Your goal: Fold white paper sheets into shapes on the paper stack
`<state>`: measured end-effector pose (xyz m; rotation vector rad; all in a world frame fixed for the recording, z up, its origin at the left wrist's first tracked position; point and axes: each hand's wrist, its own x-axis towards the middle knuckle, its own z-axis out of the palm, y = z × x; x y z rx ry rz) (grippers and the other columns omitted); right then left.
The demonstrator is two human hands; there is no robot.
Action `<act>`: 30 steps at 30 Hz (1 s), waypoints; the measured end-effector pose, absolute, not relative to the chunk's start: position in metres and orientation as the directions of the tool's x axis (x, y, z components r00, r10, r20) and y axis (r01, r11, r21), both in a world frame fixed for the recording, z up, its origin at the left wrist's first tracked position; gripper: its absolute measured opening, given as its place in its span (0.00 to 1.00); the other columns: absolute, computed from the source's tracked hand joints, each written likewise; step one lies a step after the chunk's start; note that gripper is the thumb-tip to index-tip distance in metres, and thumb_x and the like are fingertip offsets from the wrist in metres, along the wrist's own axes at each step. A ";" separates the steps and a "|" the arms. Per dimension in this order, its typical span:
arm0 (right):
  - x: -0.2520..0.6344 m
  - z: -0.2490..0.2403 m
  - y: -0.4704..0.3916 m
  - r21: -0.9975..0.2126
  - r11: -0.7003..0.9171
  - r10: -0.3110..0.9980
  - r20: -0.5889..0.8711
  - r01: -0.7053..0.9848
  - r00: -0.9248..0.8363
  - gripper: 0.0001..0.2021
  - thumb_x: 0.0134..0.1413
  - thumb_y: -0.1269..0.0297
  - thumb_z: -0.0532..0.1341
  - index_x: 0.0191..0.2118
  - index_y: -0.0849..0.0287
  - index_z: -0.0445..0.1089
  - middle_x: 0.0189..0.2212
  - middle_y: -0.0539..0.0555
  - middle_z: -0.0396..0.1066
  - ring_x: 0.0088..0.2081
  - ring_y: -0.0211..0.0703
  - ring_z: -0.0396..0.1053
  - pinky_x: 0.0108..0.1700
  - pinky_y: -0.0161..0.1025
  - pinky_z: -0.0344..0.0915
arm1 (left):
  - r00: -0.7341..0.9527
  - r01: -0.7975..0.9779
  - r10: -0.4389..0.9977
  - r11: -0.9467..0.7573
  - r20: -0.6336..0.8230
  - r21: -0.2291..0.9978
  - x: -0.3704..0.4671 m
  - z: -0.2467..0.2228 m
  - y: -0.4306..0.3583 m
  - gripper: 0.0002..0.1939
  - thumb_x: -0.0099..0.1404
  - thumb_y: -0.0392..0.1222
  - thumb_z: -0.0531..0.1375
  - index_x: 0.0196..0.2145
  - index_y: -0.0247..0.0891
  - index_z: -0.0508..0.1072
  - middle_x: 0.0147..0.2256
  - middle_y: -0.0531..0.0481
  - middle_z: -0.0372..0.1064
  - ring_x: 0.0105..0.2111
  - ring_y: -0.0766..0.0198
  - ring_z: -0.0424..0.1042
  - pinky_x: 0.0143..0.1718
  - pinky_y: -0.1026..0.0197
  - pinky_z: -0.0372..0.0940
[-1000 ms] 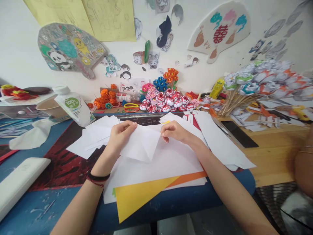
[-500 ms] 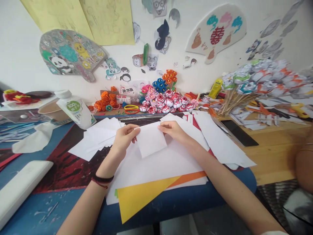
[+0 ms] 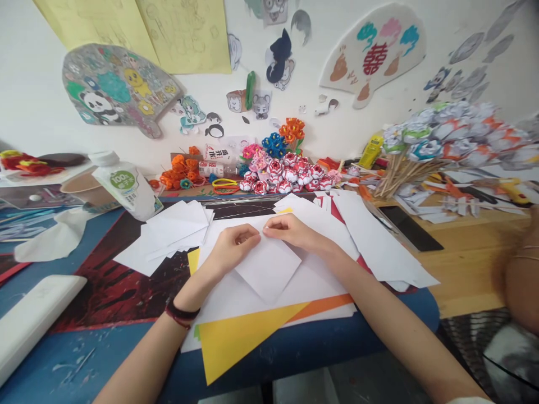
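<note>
A small white square of paper (image 3: 272,266) is turned cornerwise, one corner pointing toward me. My left hand (image 3: 236,247) pinches it near its far corner, thumb and fingers together. My right hand (image 3: 292,231) grips the same corner from the other side, its fingertips almost touching the left ones. Under the square lies a large white sheet (image 3: 227,292). Yellow paper (image 3: 244,339) and orange paper (image 3: 322,307) stick out beneath that sheet on the near side.
Loose white sheets (image 3: 168,233) lie to the left, and more white paper (image 3: 379,247) to the right. A white bottle (image 3: 128,188) stands at the back left. Paper flowers (image 3: 286,174) line the wall. A phone (image 3: 410,227) rests on the wooden surface; another person's arm (image 3: 522,269) shows at right.
The paper square has turned from edge-up to corner-up and come slightly nearer to me. Both hands have closed in on its far corner.
</note>
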<state>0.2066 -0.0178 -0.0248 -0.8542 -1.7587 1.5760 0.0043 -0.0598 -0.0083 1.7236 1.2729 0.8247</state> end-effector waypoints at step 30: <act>0.231 -0.011 -0.009 -0.994 0.108 0.864 0.078 0.031 -0.497 0.09 0.47 0.62 0.65 0.25 0.62 0.72 0.21 0.48 0.67 0.23 0.34 0.62 0.26 0.34 0.57 | 0.117 0.211 0.993 -0.010 -0.016 0.978 -0.004 0.004 -0.061 0.18 0.55 0.55 0.64 0.28 0.35 0.71 0.23 0.54 0.62 0.24 0.69 0.60 0.26 0.65 0.54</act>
